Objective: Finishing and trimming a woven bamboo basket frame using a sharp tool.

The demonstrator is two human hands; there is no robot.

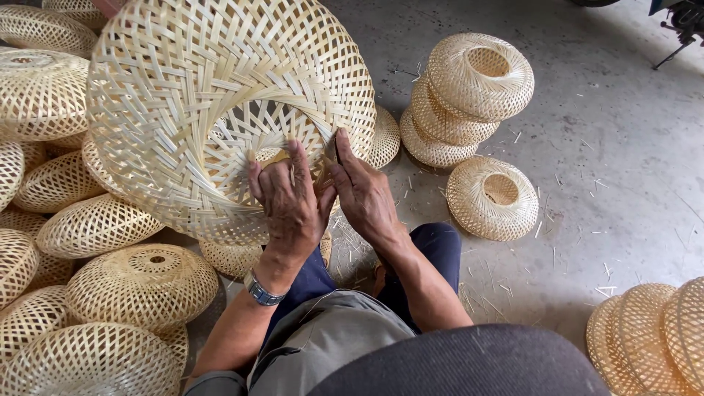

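Note:
I hold a large round woven bamboo shade (183,95) up in front of me, its open rim facing me. My left hand (290,202), with a metal watch on the wrist, grips the inner rim of the opening, fingers hooked over the strips. My right hand (363,194) presses against the same rim just to the right, holding a small dark tool or blade (331,152) against the edge. Both hands touch each other at the rim.
Many finished woven bamboo shades (95,293) are piled on the left. A stack of three (469,95) and a single one (493,198) lie on the concrete floor at right, more at the lower right (653,337). Bamboo slivers litter the floor.

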